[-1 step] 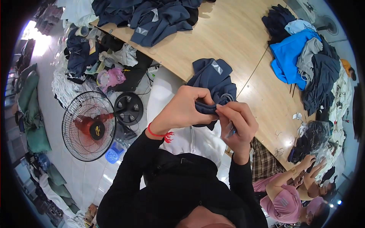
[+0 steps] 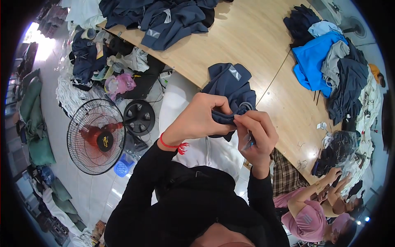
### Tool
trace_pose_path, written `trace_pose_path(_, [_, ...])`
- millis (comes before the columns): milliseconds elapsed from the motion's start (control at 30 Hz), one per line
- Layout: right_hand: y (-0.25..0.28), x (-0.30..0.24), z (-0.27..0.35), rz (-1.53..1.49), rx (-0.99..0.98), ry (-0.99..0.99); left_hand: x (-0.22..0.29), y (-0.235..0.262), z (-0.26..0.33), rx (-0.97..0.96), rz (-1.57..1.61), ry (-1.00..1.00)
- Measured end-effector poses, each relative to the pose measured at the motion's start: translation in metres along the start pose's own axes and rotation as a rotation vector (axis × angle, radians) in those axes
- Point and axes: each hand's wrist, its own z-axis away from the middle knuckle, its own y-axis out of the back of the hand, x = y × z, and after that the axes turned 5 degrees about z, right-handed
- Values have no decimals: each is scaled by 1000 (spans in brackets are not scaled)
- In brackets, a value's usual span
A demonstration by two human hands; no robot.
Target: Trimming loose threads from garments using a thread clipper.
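Note:
A dark navy garment (image 2: 228,80) with a grey label lies at the near edge of the long wooden table (image 2: 247,37). Part of it is lifted toward me. My left hand (image 2: 200,118) pinches a bunched fold of this fabric from the left. My right hand (image 2: 256,132) grips the same fold from the right, fingertips touching the left hand's. A small pale blue object (image 2: 248,144) shows under my right fingers; I cannot tell what it is. A red string bracelet (image 2: 172,145) circles my left wrist. Both sleeves are black.
A heap of dark garments (image 2: 164,16) covers the table's far end, and blue and grey clothes (image 2: 325,61) are piled at the right. A red standing fan (image 2: 98,138) is on the floor to the left. A person in a pink shirt (image 2: 306,216) works at lower right.

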Motion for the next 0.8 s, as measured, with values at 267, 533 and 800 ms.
trace_pose_path(267, [0, 4, 15, -136, -159, -227, -2, 2, -4, -138, -48, 94])
trace_pose_path(533, [18, 4, 34, -489, -59, -428, -13, 5, -10, 35, -233, -34])
trace_pose_path(800, [24, -2, 13, -113, -35, -342, -10, 0, -15, -21, -142, 8])
